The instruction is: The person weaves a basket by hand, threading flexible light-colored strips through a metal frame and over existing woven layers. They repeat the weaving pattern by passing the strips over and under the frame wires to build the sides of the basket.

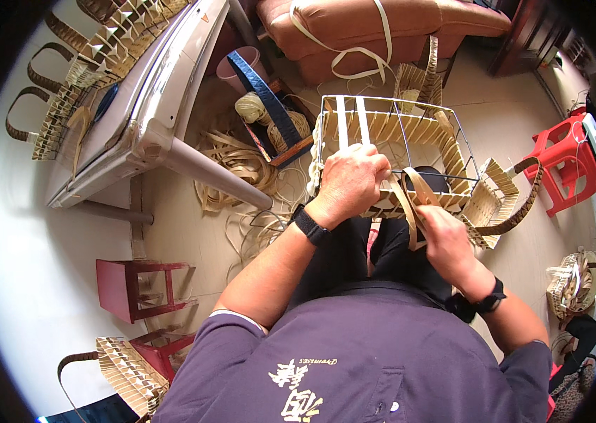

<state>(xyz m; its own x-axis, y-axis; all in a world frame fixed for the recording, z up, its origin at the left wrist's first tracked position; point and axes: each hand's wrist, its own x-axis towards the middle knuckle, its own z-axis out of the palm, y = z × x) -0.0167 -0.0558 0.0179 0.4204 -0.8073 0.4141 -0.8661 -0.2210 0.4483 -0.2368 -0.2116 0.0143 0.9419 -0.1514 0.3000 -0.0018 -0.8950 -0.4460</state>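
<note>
A half-woven basket with a dark wire frame rests across my lap. Pale strips cover its sides, and two white strips cross its open top. Curled over the near edge, my left hand grips the basket frame where the white strips end; its fingertips are partly hidden. To its right, my right hand is closed on a flat tan strip, which loops down near the frame edge between both hands. What lies under the right fingers is hidden.
Small finished baskets stand right of the lap and beyond the frame. A blue-handled box holds cord balls beside a heap of strips. A grey table is at left, a red plastic stool at right, and a brown sofa behind.
</note>
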